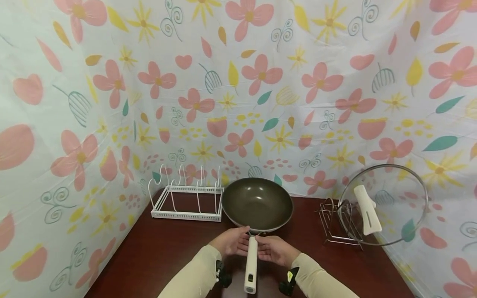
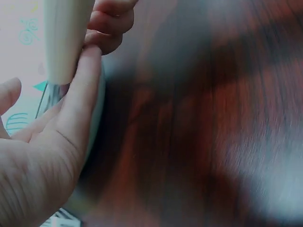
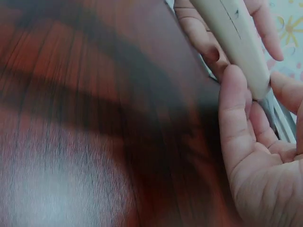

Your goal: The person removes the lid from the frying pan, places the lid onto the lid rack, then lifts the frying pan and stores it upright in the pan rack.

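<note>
Between left hand (image 1: 232, 241) and right hand (image 1: 278, 250): off-white pan handle (image 1: 251, 263), running back past both wrists toward the person. Just ahead of both hands: frying pan (image 1: 257, 205), dark brown inside, pale outside, facing up. Left hand unclenched: fingers stretched under the pan end of the handle, thumb apart from it. Right hand: fingers against the handle's underside, thumb tip at its edge; cannot tell if pinching or only touching. Ahead and left of left hand, right beside pan: white wire rack (image 1: 186, 215) with upright loops. Well right of right hand, slightly ahead: metal wire stand (image 1: 343, 239), bearing glass lid (image 1: 391, 203) stood on edge and tilted, metal rim, off-white lid handle (image 1: 367, 209) facing out. Under and around both hands: dark red-brown tabletop (image 1: 303, 231), shadows and glare in wrist views. At both wrists: cream sleeves (image 1: 193, 271), small black devices (image 1: 222, 276). Beyond hands and pan, also leftward: white sheet (image 1: 261, 107) printed with pink flowers, yellow and teal leaves.
</note>
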The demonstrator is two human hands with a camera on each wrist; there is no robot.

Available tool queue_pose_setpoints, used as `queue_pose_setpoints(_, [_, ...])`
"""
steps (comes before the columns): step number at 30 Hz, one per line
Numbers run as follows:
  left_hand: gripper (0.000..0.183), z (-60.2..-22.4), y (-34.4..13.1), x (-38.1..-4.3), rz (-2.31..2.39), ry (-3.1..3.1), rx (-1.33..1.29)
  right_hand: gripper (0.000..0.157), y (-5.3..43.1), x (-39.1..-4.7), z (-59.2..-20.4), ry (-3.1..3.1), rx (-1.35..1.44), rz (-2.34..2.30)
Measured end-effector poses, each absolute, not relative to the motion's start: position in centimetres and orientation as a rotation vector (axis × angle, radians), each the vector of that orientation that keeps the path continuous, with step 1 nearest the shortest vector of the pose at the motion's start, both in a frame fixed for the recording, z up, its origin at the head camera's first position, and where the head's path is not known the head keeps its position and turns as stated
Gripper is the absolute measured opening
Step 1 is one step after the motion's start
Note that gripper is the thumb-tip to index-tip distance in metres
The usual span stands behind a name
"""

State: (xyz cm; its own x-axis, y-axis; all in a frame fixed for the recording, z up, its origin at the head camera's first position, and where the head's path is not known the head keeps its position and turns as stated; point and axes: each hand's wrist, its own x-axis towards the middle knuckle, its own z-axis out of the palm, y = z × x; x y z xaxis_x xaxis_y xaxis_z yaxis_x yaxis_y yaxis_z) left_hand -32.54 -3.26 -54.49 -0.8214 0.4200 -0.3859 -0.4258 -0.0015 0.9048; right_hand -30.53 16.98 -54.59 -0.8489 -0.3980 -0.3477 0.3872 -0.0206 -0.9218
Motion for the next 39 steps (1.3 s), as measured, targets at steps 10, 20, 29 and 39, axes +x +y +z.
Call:
queue_pose_setpoints(10, [0.070, -55.2, -2.3, -32.1, 1.969, 1.459, 0.049, 0.072, 20.7, -31.1, -56.1, 1.690, 0.075, -1.960])
queue_pose_setpoints(20, [0.082, -56.3, -0.5, -32.2, 2.042, 1.295, -0.012, 0.079, 25.0, -30.9, -58.2, 1.729, 0.163, -1.933])
queue_pose_setpoints(29, [0.064, -57.0, 0.0, -32.2, 2.167, 1.195, -0.039, 0.059, 25.9, -30.6, -59.4, 1.683, 0.199, -2.024])
queue_pose_setpoints(39, [0.065, -57.3, 0.6, -31.7, 2.251, 1.051, -0.084, 0.058, 26.0, -30.5, -60.0, 1.698, 0.245, -2.067])
